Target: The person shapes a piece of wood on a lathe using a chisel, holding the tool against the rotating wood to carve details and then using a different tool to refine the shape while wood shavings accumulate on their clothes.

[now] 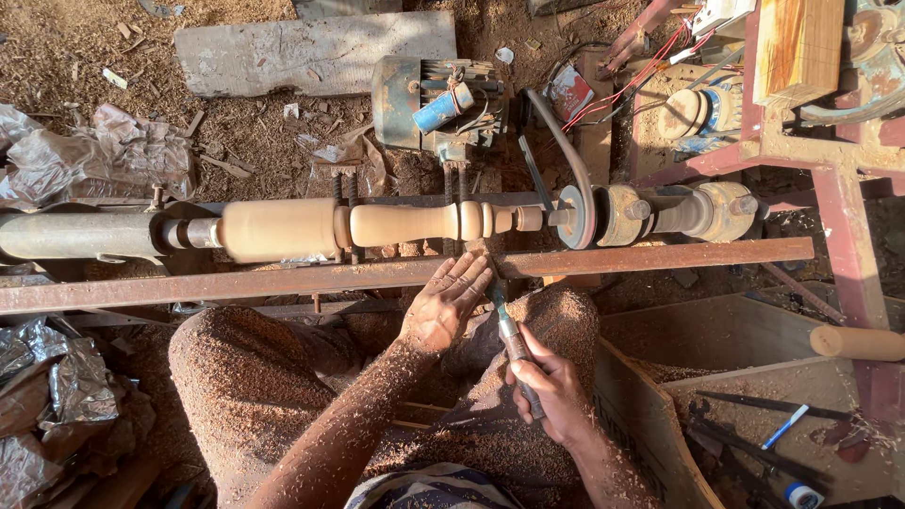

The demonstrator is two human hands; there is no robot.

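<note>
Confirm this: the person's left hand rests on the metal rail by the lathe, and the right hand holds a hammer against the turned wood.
Not a hammer. The head view shows the right hand gripping a chisel. The left hand does rest on the metal rail, by the turned wood.

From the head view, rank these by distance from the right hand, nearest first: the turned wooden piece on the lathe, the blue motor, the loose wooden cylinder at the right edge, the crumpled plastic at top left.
1. Turned wooden piece: just above the right hand, to its left.
2. Blue motor: farther up, behind the lathe.
3. Loose wooden cylinder: out at the right edge; too close to call against the motor.
4. Crumpled plastic: far upper left.
</note>
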